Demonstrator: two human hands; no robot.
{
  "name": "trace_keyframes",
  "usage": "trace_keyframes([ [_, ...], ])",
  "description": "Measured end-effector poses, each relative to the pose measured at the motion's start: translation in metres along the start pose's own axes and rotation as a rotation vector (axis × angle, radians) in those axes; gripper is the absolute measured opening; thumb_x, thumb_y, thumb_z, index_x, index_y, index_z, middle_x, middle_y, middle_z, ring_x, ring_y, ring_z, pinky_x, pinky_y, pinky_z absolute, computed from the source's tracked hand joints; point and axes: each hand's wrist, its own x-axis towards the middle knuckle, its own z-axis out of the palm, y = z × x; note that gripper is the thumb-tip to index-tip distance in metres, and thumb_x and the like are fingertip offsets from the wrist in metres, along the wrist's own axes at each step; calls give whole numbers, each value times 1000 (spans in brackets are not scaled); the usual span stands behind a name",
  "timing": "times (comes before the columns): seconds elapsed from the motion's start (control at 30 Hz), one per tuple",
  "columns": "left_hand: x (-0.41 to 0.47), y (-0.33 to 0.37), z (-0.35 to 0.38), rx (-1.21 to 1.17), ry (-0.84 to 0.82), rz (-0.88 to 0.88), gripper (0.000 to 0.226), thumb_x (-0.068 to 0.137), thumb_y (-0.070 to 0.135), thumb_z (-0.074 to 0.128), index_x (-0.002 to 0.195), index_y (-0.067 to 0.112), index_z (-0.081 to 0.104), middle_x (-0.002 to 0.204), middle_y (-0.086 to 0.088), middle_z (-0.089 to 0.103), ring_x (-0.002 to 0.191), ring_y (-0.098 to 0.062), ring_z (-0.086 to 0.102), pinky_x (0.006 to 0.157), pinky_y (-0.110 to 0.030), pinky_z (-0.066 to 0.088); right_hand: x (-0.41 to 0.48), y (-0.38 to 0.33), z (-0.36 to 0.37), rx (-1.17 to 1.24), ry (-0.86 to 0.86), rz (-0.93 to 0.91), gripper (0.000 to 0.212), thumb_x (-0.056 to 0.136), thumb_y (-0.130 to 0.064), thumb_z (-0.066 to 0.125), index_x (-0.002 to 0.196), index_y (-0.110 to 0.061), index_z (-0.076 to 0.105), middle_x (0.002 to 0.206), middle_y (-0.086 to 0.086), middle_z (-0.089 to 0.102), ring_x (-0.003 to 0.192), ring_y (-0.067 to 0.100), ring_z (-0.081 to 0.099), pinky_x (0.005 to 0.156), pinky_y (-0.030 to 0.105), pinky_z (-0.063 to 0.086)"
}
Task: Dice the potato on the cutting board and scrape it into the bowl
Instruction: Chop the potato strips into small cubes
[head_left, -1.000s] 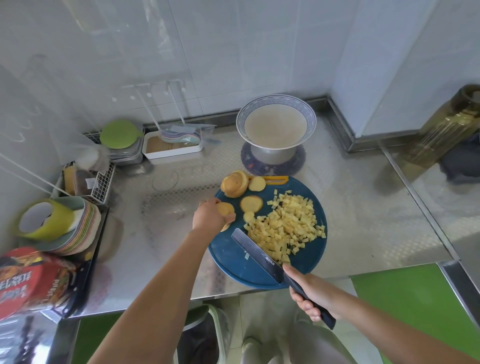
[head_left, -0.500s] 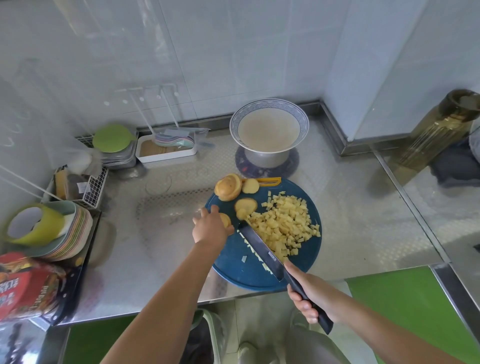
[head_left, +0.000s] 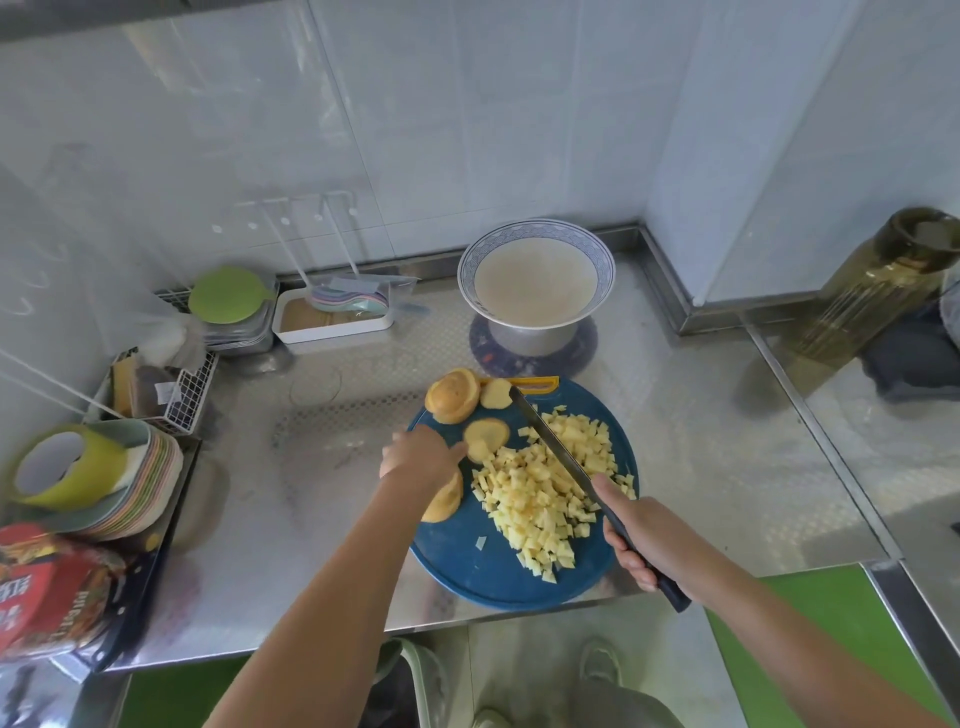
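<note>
A round blue cutting board (head_left: 488, 571) lies at the counter's front edge with a heap of diced potato (head_left: 540, 493) on its right half. Three uncut potato slices (head_left: 487, 435) sit at its upper left, and one potato piece (head_left: 444, 501) lies under my left wrist. My left hand (head_left: 418, 457) reaches to the middle slice with its fingertips. My right hand (head_left: 644, 535) grips the dark handle of a knife (head_left: 550, 441), whose blade lies across the dice, pointing to the board's far edge. The blue-rimmed white bowl (head_left: 535, 275) stands behind the board.
A white tray (head_left: 332, 317) and a green lid (head_left: 228, 295) stand at the back left. A wire basket (head_left: 176, 387), stacked plates (head_left: 130, 483) and a red packet (head_left: 47, 587) line the left side. An amber bottle (head_left: 883, 283) stands at the right.
The knife has swung from the board's lower left to lie over the diced heap, pushing dice toward the near edge. My left hand has moved right toward the middle slice.
</note>
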Motion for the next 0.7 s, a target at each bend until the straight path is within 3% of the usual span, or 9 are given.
trace_keyframes([
  [0.07,10,11,-16,-22,121,177,38,96,21,52,132,10,48,130,-14,45,116,-32,50,86,-36,46,4,-3,-1,-26,18,-11,68,89,-72,37,54,-14,42,44,4,42,33,17,35,41,23,36],
  [0.17,24,30,-25,58,113,495,50,89,-5,49,132,21,52,132,-5,46,118,-24,50,85,-29,42,7,-3,-2,7,15,-5,68,89,-73,39,54,-14,43,44,5,41,34,17,33,40,24,35],
  [0.3,39,41,-21,247,-101,626,53,87,5,60,136,21,50,135,-2,49,120,-21,48,95,-34,43,8,2,-5,41,12,8,69,86,-76,41,55,-15,42,46,7,40,35,17,32,41,25,34],
  [0.4,43,43,-15,313,-123,652,61,80,15,71,136,20,47,132,-3,48,117,-23,50,92,-36,44,9,6,-6,45,22,9,70,85,-77,39,54,-15,42,46,9,40,35,18,33,42,24,35],
  [0.53,41,47,-13,298,-136,624,64,77,10,74,134,17,45,125,-6,47,107,-23,54,76,-31,44,8,7,-4,50,21,6,69,87,-76,37,55,-15,41,45,7,39,34,18,32,44,26,36],
  [0.63,40,52,-14,320,-136,622,61,76,8,74,130,14,47,120,-7,53,106,-24,54,77,-31,44,9,7,-3,42,23,3,69,87,-76,38,54,-15,40,45,8,39,35,19,32,44,25,36],
  [0.7,41,53,-16,350,-105,645,59,73,12,77,125,15,50,121,-5,46,108,-23,50,80,-30,43,9,6,-1,37,22,8,70,87,-76,38,53,-15,41,45,9,38,35,19,32,43,25,36],
])
